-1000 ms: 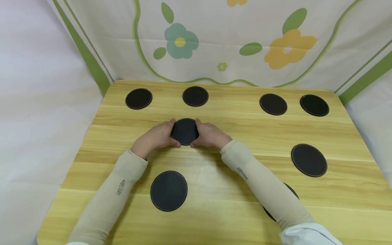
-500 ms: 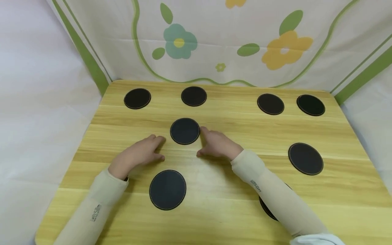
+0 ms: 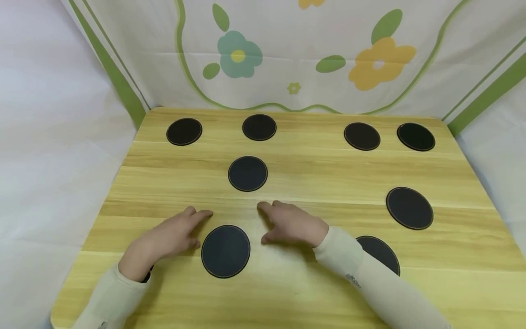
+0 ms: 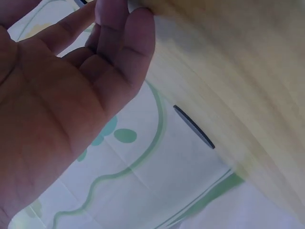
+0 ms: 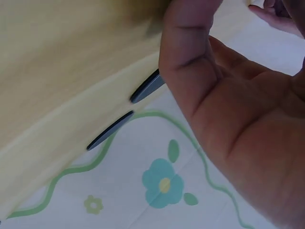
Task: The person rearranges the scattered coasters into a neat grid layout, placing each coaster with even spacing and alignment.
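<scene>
A round black coaster (image 3: pixel 225 251) with a stitched rim lies flat on the wooden table (image 3: pixel 312 283), between my two hands. My left hand (image 3: pixel 166 240) is just to its left, fingers spread and loosely bent, thumb tip close to the coaster's edge. On the other side, my right hand (image 3: pixel 293 224) holds nothing, with a gap between its thumb and fingers. Farther back, another coaster (image 3: pixel 248 173) lies untouched. In the left wrist view the left palm (image 4: pixel 52 109) is bare; the right palm (image 5: pixel 252 109) is bare in the right wrist view.
Along the back edge lie several more coasters, such as the far left one (image 3: pixel 184 131) and the far right one (image 3: pixel 416 136). One coaster (image 3: pixel 409 208) lies at the right, and another (image 3: pixel 380 253) is partly under the right sleeve. A flowered curtain (image 3: pixel 287 55) hangs behind the table.
Both hands have let go of the middle coaster and drawn back toward the near coaster, the left one farther left. The middle coaster stays in its place on the table.
</scene>
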A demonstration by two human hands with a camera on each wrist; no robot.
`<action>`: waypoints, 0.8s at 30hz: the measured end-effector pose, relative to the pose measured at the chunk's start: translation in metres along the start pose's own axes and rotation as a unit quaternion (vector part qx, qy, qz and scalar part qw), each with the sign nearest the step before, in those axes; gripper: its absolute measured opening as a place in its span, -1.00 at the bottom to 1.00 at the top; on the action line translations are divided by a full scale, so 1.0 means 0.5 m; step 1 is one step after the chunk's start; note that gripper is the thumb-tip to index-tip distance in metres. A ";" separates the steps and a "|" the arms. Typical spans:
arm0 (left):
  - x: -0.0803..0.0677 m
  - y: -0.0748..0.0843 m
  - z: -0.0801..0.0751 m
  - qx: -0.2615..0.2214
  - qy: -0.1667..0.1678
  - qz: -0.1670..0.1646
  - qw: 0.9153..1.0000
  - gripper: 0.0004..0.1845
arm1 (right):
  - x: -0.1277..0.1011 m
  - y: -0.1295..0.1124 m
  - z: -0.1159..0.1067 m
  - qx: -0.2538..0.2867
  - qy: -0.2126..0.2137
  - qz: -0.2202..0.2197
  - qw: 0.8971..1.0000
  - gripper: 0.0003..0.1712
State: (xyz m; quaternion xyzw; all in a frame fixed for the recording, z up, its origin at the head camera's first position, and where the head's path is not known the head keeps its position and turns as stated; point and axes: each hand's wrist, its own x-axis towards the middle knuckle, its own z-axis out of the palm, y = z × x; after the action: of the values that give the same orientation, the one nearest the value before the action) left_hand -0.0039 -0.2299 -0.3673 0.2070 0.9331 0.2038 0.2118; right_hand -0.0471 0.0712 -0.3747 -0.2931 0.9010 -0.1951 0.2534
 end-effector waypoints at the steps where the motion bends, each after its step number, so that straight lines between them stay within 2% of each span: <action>1: -0.007 0.002 0.003 -0.005 0.000 -0.003 1.000 -0.22 | -0.003 -0.006 0.006 -0.008 -0.002 -0.002 1.000 -0.23; 6: -0.031 0.010 0.020 -0.008 0.008 -0.011 1.000 -0.14 | -0.015 -0.027 0.034 -0.054 0.010 -0.012 0.998 -0.17; 10: -0.042 0.018 0.035 0.008 0.022 -0.010 1.000 -0.12 | -0.023 -0.039 0.054 -0.082 0.024 -0.024 0.996 -0.28; 13: -0.049 0.024 0.045 0.023 0.037 -0.007 0.999 -0.12 | -0.031 -0.048 0.067 -0.098 0.034 -0.040 0.994 -0.28; 18: -0.054 0.035 0.060 0.036 0.056 -0.005 0.998 -0.10 | -0.039 -0.061 0.087 -0.105 0.052 -0.055 0.992 -0.23; 24: -0.054 0.049 0.074 0.037 0.062 -0.001 0.997 -0.09 | -0.034 -0.072 0.101 -0.111 0.074 -0.055 0.989 -0.24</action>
State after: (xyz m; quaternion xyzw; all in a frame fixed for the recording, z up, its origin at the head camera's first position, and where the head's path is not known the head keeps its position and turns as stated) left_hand 0.0435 -0.2114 -0.3781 0.2007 0.9515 0.1816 0.1460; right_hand 0.0093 0.0447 -0.3909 -0.3538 0.9158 -0.1283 0.1406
